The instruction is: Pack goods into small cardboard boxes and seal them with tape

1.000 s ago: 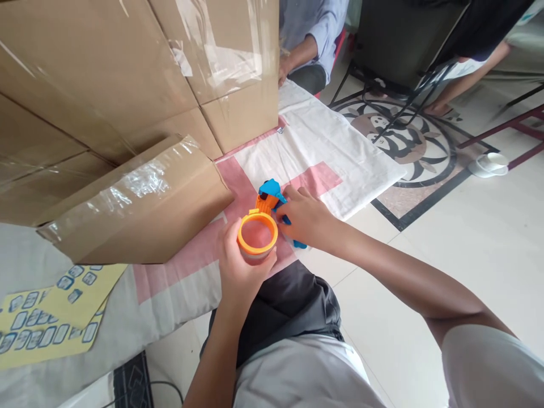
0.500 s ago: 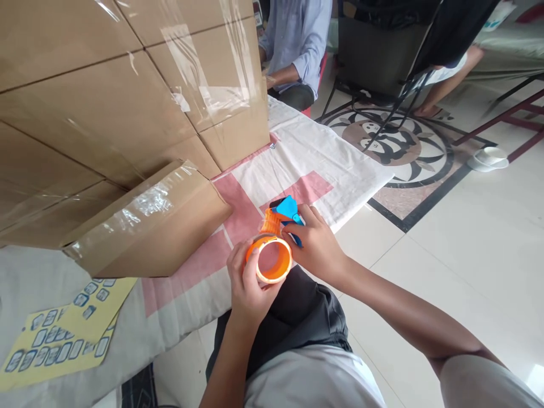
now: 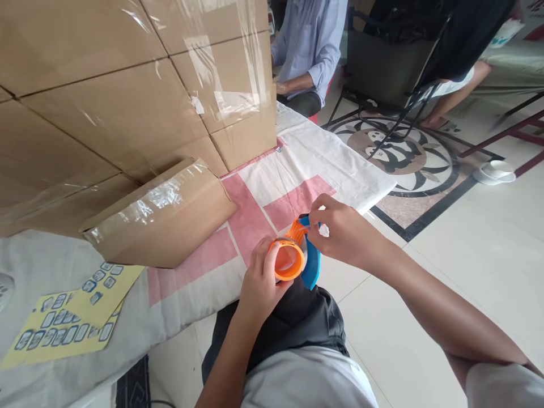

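An orange and blue tape dispenser is held above my lap, beside the table's front edge. My left hand is closed around the left side of its orange ring. The blue handle hangs down on the right side. My right hand is pinched at the dispenser's orange front end, where a thin clear strip of packing tape seems to run to the fingertips. A small whitish bit shows by these fingers; what it is, I cannot tell.
Stacked cardboard boxes wrapped in clear film stand on the cloth-covered table. One taped box leans before them. Yellow label sheets lie at left. A co-worker sits beyond; a black chair and white bowl are at right.
The dispenser has turned, so its blue handle now points down. My right hand has risen from beside the handle to the front end. My left hand still grips the ring.
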`<state>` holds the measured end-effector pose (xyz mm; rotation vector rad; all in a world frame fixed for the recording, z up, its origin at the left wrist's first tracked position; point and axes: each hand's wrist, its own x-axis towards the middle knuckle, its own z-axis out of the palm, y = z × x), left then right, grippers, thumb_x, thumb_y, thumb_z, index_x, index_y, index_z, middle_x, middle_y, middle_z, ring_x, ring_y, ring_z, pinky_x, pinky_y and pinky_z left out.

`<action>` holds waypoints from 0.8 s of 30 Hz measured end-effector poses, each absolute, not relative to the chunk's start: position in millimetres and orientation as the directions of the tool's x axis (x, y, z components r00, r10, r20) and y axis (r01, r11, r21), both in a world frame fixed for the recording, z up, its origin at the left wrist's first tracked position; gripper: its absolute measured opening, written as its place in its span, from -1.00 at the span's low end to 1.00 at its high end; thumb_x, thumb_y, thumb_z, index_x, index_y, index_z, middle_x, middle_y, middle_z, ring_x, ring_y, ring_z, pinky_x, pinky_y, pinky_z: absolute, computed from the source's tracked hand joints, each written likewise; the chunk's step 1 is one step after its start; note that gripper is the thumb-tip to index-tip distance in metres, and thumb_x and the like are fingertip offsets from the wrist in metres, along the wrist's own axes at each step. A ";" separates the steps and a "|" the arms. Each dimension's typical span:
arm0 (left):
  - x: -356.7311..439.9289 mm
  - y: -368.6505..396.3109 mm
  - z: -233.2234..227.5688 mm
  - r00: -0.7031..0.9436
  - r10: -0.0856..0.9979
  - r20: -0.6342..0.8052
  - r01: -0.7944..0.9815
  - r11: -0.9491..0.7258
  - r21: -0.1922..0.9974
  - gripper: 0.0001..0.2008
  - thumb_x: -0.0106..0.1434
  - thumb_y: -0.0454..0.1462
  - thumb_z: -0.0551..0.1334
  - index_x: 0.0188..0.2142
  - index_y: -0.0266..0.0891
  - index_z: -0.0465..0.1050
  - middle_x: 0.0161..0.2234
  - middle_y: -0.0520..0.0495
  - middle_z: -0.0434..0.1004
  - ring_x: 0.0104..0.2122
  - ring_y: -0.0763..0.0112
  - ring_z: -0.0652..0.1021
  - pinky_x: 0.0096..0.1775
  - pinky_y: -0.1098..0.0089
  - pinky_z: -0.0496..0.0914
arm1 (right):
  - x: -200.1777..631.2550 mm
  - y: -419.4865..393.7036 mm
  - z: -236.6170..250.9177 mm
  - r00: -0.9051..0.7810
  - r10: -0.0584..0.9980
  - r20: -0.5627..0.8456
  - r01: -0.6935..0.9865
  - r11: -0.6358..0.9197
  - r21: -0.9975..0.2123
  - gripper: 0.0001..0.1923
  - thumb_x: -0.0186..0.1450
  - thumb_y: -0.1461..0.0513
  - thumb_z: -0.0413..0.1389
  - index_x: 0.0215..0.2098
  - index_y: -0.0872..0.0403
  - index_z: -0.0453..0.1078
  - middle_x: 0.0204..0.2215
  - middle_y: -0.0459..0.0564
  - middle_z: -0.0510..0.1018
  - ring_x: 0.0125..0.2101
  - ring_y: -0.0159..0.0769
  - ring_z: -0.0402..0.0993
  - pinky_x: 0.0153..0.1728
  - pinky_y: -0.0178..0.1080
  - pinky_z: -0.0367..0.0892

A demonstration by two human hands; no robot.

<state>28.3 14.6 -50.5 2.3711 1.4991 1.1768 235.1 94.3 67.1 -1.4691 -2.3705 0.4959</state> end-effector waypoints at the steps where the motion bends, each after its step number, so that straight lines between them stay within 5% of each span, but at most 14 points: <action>1: 27.9 13.5 -50.5 0.225 0.817 0.530 0.723 -0.505 0.472 -0.24 0.29 -0.30 0.37 0.38 -0.21 0.06 0.25 -0.38 0.34 0.30 -0.01 0.38 0.23 0.00 0.44 | 234.0 99.5 71.9 -0.430 0.902 0.031 0.824 0.407 -0.394 -0.89 0.25 0.32 0.12 -0.43 0.13 0.47 -0.19 0.08 0.52 -0.47 -0.38 0.34 -0.45 -0.24 0.21; 8: 25.0 8.8 -48.6 0.271 0.866 0.420 0.726 -0.471 0.501 -0.23 0.28 -0.31 0.37 0.37 -0.20 0.04 0.28 -0.36 0.32 0.32 0.00 0.37 0.23 0.03 0.45 | 213.0 152.7 104.7 -0.651 0.705 -0.283 0.745 0.664 -0.059 -0.77 0.22 0.30 0.14 -0.60 0.09 0.36 -0.54 0.07 0.49 -0.51 -0.25 0.36 -0.47 -0.17 0.03; 15: 24.7 10.3 -47.9 0.269 0.863 0.427 0.738 -0.470 0.485 -0.23 0.25 -0.35 0.37 0.36 -0.19 0.06 0.25 -0.35 0.37 0.31 -0.01 0.39 0.20 0.01 0.49 | 195.9 200.6 90.1 -0.845 0.409 -0.344 0.365 0.912 0.186 -0.88 0.24 0.29 0.19 -0.39 0.06 0.60 -0.37 0.08 0.64 -0.40 -0.14 0.48 -0.37 -0.14 0.11; 17: 25.0 11.6 -47.3 0.259 0.862 0.437 0.738 -0.468 0.486 -0.25 0.25 -0.34 0.37 0.34 -0.21 0.07 0.21 -0.35 0.41 0.28 -0.01 0.42 0.18 0.00 0.50 | 205.6 209.8 82.0 -0.833 0.411 -0.371 0.379 0.912 0.158 -0.82 0.23 0.32 0.20 -0.26 0.04 0.64 -0.35 0.06 0.66 -0.41 -0.15 0.48 -0.38 -0.15 0.11; 20: 25.1 12.9 -45.4 0.259 0.865 0.430 0.739 -0.464 0.488 -0.27 0.25 -0.33 0.38 0.33 -0.25 0.10 0.19 -0.36 0.43 0.27 -0.02 0.43 0.18 0.00 0.50 | 227.0 222.0 72.2 -0.832 0.451 -0.323 0.488 0.872 -0.038 -0.60 0.21 0.35 0.20 -0.01 -0.07 0.62 -0.24 0.00 0.69 -0.37 -0.19 0.50 -0.37 -0.19 0.13; 24: 24.1 12.8 -43.4 0.262 0.872 0.414 0.737 -0.457 0.498 -0.26 0.24 -0.33 0.38 0.33 -0.25 0.10 0.18 -0.35 0.44 0.26 -0.02 0.44 0.17 0.00 0.51 | 242.8 232.2 65.5 -0.804 0.520 -0.289 0.584 0.779 -0.226 -0.71 0.27 0.22 0.19 -0.05 -0.01 0.62 -0.23 0.02 0.68 -0.33 -0.20 0.50 -0.34 -0.21 0.19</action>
